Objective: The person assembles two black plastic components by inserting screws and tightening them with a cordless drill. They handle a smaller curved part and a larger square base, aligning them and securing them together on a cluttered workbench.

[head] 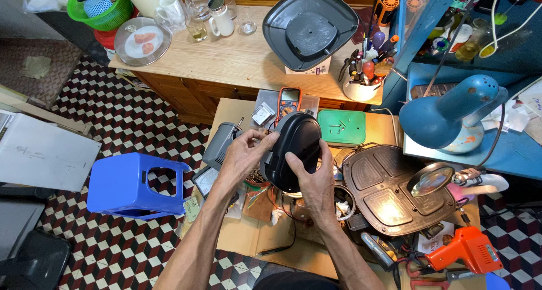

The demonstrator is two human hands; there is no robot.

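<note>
Both hands' grip clamped on black housing [293,149], left hand [244,153], right hand [312,180], cluttered cardboard-covered bench [237,242], checkered tile floor [118,118]

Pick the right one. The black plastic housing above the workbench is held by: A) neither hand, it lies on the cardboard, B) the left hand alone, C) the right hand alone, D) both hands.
D: the left hand and the right hand both grip the black housing, lifted clear of the bench.

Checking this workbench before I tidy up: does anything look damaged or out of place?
The blue lamp has paint chipped off its shade, showing rusty patches. Loose screws lie on the green lid. Both hands hold a black housing.
</note>
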